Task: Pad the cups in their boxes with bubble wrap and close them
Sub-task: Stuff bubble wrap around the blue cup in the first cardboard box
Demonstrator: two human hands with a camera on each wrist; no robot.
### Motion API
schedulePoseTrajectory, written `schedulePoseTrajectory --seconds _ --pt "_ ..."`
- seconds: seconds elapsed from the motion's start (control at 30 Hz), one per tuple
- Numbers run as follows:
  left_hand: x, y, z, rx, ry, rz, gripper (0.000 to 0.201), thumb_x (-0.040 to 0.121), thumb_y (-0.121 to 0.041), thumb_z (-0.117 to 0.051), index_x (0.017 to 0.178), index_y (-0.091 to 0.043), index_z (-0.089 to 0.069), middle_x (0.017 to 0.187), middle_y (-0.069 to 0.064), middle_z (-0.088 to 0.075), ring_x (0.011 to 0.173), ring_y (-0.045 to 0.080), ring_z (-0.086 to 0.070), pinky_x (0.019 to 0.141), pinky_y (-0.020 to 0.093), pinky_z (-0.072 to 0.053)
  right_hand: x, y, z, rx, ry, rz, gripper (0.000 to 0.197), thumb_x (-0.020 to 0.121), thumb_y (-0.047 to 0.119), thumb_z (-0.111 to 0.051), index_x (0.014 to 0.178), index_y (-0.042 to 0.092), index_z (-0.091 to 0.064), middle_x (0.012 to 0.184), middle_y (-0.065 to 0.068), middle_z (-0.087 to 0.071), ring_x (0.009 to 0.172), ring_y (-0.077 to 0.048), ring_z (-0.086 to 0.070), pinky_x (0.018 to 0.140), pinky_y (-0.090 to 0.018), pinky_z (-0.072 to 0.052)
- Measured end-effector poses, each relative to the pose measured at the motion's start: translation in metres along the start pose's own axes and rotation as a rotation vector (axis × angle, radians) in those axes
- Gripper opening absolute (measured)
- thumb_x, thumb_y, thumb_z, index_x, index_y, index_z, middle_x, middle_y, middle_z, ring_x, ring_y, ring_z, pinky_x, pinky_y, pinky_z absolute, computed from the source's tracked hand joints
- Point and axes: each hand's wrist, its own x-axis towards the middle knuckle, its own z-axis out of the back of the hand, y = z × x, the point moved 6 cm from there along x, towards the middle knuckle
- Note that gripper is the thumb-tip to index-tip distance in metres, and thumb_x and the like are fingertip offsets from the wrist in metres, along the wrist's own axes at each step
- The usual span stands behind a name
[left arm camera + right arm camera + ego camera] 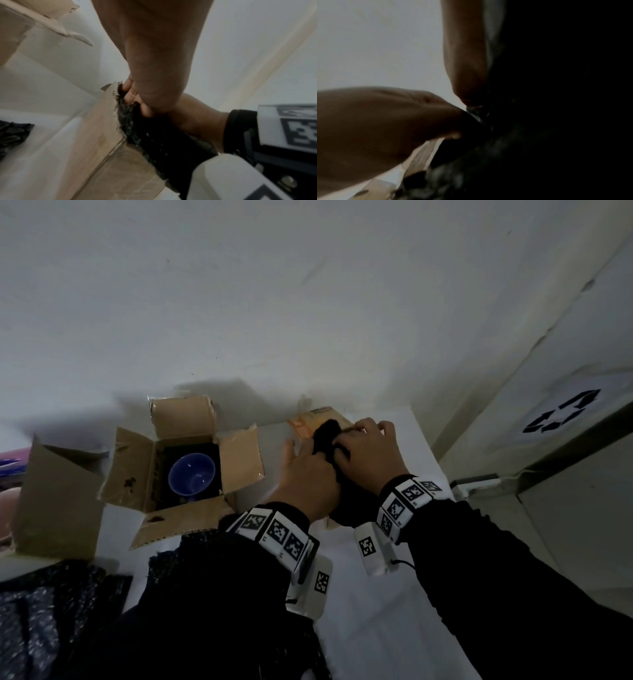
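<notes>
On the white table an open cardboard box [144, 474] holds a blue cup [191, 474] standing upright with dark padding around it. To its right stands a second box [318, 416] with an orange printed flap; whatever it holds is hidden. Both hands are over this box. My left hand [308, 457] curls its fingers [132, 94] into a wad of black bubble wrap [327, 433] against the box wall [96, 135]. My right hand [366, 440] grips the same wrap [154, 135] from the right, fingers curled over it.
A third open cardboard box [58, 498] stands at the far left. More black bubble wrap [51, 611] lies at the near left. The table's right edge [435, 467] is close to my right hand. Beyond it stands a grey bin with a recycling sign [561, 412].
</notes>
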Motion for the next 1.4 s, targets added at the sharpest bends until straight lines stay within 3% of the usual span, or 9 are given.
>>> schedulePoseTrajectory --seconds 0.2,0.43,0.53,0.63,0.8,0.93,1.07,1.23,1.4 --pt "0.002 0.008 0.002 0.006 -0.010 0.052 0.008 0.086 -0.023 -0.053 0.084 -0.026 -0.060 0.095 -0.007 -0.062 0.117 0.022 -0.041 0.105 0.050 -0.020 0.001 0.002 -0.021 -0.099 0.215 -0.059 0.056 0.095 0.051 -0.019 0.087 0.022 -0.066 0.097 0.005 -0.066 0.125 -0.022 -0.029 0.096 -0.050 -0.008" --pt "0.003 0.016 -0.008 -0.055 -0.061 0.046 0.041 0.082 -0.031 -0.056 0.121 -0.023 -0.048 0.129 -0.001 -0.055 0.138 0.026 -0.028 0.110 0.057 -0.010 0.008 -0.003 -0.020 -0.096 0.331 -0.017 0.038 0.096 0.043 -0.034 0.096 0.021 -0.065 0.108 0.002 -0.065 0.130 -0.023 -0.025 0.099 -0.050 -0.014" --pt "0.010 0.020 -0.014 -0.063 0.009 0.062 0.045 0.083 -0.035 -0.055 0.126 -0.022 -0.051 0.131 0.000 -0.057 0.145 0.028 -0.018 0.110 0.064 0.003 0.006 -0.014 0.006 0.008 0.163 -0.002 0.027 0.087 0.039 -0.056 0.110 0.027 -0.062 0.115 0.001 -0.059 0.122 -0.027 -0.039 0.093 -0.044 -0.027" --pt "0.019 0.021 -0.023 -0.056 0.071 0.071 0.041 0.085 -0.030 -0.053 0.126 -0.024 -0.057 0.132 0.001 -0.057 0.147 0.029 -0.009 0.104 0.070 0.016 -0.006 -0.027 0.030 0.047 -0.057 -0.038 0.022 0.077 0.014 -0.063 0.090 0.031 -0.067 0.102 0.005 -0.063 0.104 -0.029 -0.046 0.077 -0.036 -0.025" --pt "0.024 0.015 -0.020 0.048 0.115 0.118 0.029 0.087 -0.020 -0.050 0.109 -0.021 -0.068 0.130 0.007 -0.055 0.143 0.036 -0.011 0.104 0.071 0.016 -0.016 -0.026 0.022 -0.173 -0.007 -0.044 0.024 0.078 0.012 -0.059 0.084 0.030 -0.073 0.091 0.007 -0.067 0.100 -0.029 -0.044 0.076 -0.037 -0.019" --pt "0.019 0.012 -0.016 0.144 0.106 0.140 0.031 0.088 -0.021 -0.050 0.113 -0.016 -0.066 0.140 0.015 -0.040 0.139 0.041 -0.014 0.108 0.069 0.010 -0.018 -0.009 0.008 -0.253 0.026 0.031 0.035 0.077 0.014 -0.039 0.077 0.014 -0.074 0.099 -0.002 -0.064 0.108 -0.032 -0.035 0.090 -0.045 -0.017" --pt "0.020 0.012 -0.014 0.131 0.115 0.108 0.028 0.086 -0.018 -0.049 0.106 -0.016 -0.068 0.119 0.007 -0.055 0.136 0.039 -0.019 0.109 0.070 0.006 -0.018 -0.014 0.002 -0.228 0.085 0.064 0.062 0.074 0.018 -0.014 0.089 0.014 -0.074 0.113 -0.005 -0.059 0.121 -0.035 -0.036 0.101 -0.052 -0.008" --pt "0.026 0.025 -0.025 -0.032 0.231 0.072 0.028 0.088 -0.035 -0.043 0.090 -0.017 -0.064 0.102 0.001 -0.059 0.127 0.033 -0.030 0.107 0.072 0.007 -0.018 -0.016 -0.004 -0.265 0.164 0.047 0.034 0.092 0.021 -0.039 0.105 0.019 -0.070 0.139 -0.008 -0.035 0.126 -0.034 -0.021 0.103 -0.052 -0.001" --pt "0.025 0.027 -0.012 0.040 0.208 -0.007 0.024 0.084 -0.039 -0.051 0.089 -0.020 -0.065 0.103 0.001 -0.061 0.128 0.031 -0.034 0.106 0.072 0.014 -0.004 -0.021 0.000 -0.231 0.222 -0.025 0.028 0.096 0.020 -0.043 0.109 0.019 -0.067 0.124 -0.005 -0.044 0.114 -0.032 -0.036 0.094 -0.045 -0.024"
